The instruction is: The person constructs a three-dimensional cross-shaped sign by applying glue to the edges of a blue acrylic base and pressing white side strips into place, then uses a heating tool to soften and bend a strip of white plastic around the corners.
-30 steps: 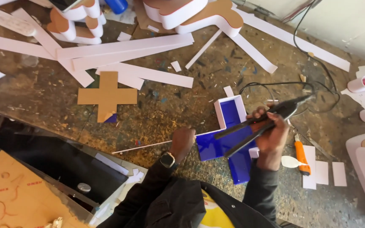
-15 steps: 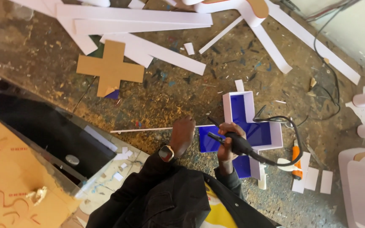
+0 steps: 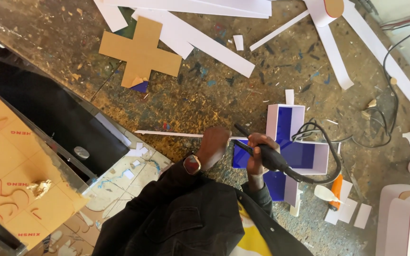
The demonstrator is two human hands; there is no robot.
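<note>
Head view: your right hand gripped a black corded tool; your left hand pressed a thin white strip, beside the blue cross-shaped tray.

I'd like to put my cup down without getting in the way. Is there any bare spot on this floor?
Barest is the speckled floor between the brown cardboard cross, the white strips and the thin white strip. It is crowded around the blue cross-shaped box, where the left hand, right hand, black corded tool and cable sit.
</note>
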